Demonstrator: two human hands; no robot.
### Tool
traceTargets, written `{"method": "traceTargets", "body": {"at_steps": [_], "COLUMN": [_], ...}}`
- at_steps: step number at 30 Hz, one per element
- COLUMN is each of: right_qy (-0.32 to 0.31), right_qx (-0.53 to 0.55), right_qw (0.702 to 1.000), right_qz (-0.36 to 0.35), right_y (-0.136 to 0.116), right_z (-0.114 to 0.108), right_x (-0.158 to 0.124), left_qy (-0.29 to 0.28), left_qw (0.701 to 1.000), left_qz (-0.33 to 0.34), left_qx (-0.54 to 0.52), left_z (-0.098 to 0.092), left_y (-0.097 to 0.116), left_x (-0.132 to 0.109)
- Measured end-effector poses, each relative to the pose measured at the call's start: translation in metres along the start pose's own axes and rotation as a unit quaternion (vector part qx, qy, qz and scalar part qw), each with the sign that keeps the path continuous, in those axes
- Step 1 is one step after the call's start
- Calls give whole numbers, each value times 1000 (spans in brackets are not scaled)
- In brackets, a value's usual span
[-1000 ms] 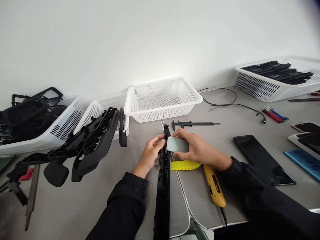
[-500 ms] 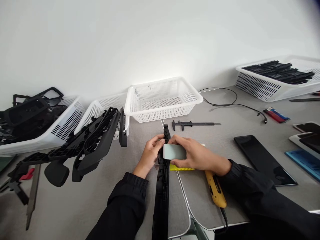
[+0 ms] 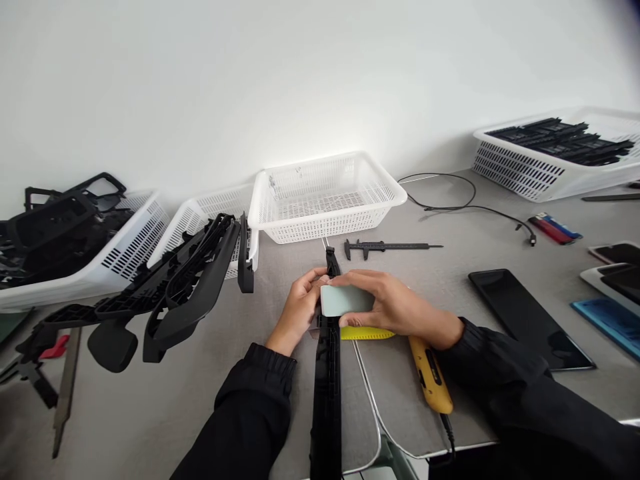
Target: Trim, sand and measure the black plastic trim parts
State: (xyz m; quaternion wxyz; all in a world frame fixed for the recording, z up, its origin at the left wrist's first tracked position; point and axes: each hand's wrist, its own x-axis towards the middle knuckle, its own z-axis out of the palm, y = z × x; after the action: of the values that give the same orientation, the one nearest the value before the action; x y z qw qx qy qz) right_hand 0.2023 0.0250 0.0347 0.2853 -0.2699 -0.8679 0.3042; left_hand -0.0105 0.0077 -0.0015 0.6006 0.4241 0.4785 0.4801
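A long black plastic trim strip (image 3: 327, 393) runs away from me down the middle of the table. My left hand (image 3: 301, 305) is closed around it near its far end. In my right hand (image 3: 387, 303) is a pale green, flat block with rounded corners (image 3: 346, 301). The block lies across the strip, its left end close to my left fingertips; whether it touches the strip all along cannot be made out. Under my right hand shows a yellow piece with a toothed edge (image 3: 367, 333). A yellow corded handheld tool (image 3: 431, 379) rests beside my right wrist.
Behind the hands lie a black caliper (image 3: 393, 247) and a white basket (image 3: 325, 227). To the left, black parts (image 3: 195, 287) stick out of another basket. A large black phone (image 3: 530, 320), a cable (image 3: 470, 208) and a basket of black strips (image 3: 550, 177) are on the right.
My right hand has shifted the pale green block slightly left over the strip. The strip's near end has swung a little right. My left hand keeps its hold.
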Motion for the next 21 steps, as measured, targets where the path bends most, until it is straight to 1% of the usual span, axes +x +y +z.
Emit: {"method": "traceTargets", "body": {"at_steps": [5, 10, 15, 21], "right_qy": [5, -1, 17, -2], "right_qx": [-6, -9, -13, -10], "right_qw": [1000, 1000, 1000, 1000], "right_qz": [-5, 2, 0, 6], "right_y": [4, 0, 2, -2], "right_z": [-9, -5, -4, 1], "right_x": [0, 1, 0, 1], "left_qy": [-9, -1, -6, 2], "left_qw": [1000, 1000, 1000, 1000], "left_qz": [19, 14, 22, 9], "left_qx": [7, 4, 4, -14], "left_z": [2, 5, 5, 4], "left_y": [2, 5, 5, 4], "left_x": [-1, 0, 0, 0]}}
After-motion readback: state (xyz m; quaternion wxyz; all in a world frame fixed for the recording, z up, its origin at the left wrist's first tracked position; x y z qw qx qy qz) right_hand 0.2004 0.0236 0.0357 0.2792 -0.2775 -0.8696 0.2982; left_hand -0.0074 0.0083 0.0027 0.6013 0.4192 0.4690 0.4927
